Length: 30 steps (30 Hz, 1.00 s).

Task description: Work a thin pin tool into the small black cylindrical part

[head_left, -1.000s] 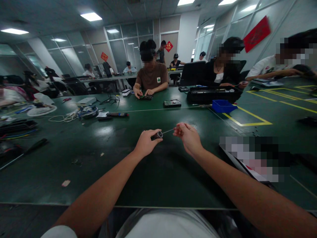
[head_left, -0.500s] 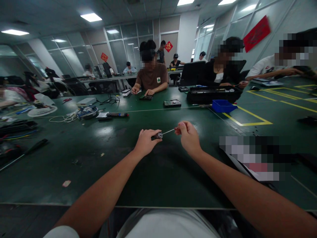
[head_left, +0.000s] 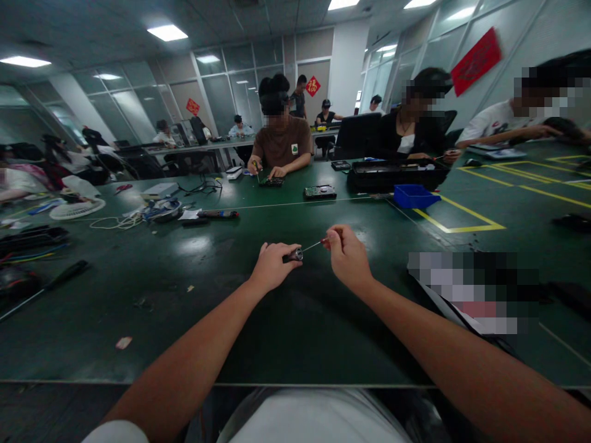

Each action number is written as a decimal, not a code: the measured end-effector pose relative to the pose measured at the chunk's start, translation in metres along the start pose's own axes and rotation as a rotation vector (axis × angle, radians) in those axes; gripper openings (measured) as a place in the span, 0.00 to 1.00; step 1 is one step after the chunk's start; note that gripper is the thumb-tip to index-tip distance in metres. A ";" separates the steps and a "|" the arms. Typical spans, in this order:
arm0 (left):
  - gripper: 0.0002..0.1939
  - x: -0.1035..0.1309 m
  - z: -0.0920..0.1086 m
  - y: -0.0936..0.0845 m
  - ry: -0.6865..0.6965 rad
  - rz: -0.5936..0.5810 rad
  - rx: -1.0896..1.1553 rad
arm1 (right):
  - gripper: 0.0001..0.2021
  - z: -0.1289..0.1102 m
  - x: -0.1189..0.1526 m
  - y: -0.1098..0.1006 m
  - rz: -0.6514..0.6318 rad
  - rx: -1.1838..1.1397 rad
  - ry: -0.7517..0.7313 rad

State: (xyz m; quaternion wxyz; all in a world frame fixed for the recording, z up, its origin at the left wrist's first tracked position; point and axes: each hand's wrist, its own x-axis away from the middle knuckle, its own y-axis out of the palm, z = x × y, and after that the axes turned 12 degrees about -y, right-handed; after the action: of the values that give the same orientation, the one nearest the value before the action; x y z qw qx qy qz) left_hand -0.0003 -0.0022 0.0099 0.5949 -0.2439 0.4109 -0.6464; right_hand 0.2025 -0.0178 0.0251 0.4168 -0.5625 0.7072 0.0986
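Fingers and thumb of my left hand (head_left: 272,266) are closed around a small dark cylindrical part (head_left: 294,255), its round end facing right. My right hand (head_left: 347,253) grips the handle of a thin screwdriver (head_left: 313,245), mostly hidden by the fingers. Its slim metal shaft slants down to the left, the tip at the round end of the part. Whether the tip sits inside the part, I cannot tell. Both hands are held above the green table (head_left: 277,344), near its middle.
A pen-like tool (head_left: 218,214) lies ahead on the left, by a coil of cable (head_left: 161,210). Farther off are a hard drive (head_left: 320,192), a blue tray (head_left: 415,196) and a long black casing (head_left: 397,176). A long screwdriver (head_left: 60,275) lies far left. Co-workers sit across the table.
My right hand has shifted slightly left with the screwdriver, and less of the shaft shows between the hands. My left hand keeps its hold on the part. The whole view has moved slightly.
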 end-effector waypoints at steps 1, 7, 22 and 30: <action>0.20 0.000 0.000 0.000 -0.001 -0.003 -0.004 | 0.10 0.000 0.000 0.000 -0.012 0.017 -0.014; 0.21 -0.002 -0.004 0.004 0.017 -0.015 -0.028 | 0.10 -0.002 0.000 -0.002 -0.085 0.049 -0.047; 0.16 -0.011 -0.010 -0.005 -0.168 0.083 0.451 | 0.10 0.002 -0.005 -0.005 -0.051 0.098 0.014; 0.13 -0.015 -0.002 -0.018 -0.359 -0.004 0.948 | 0.12 0.006 -0.007 -0.007 -0.033 0.075 0.035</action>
State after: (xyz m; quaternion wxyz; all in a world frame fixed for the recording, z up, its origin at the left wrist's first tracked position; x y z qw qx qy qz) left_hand -0.0098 0.0123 0.0259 0.7003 -0.0551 -0.0371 -0.7107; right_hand 0.2119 -0.0122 0.0285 0.4268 -0.5596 0.7083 0.0554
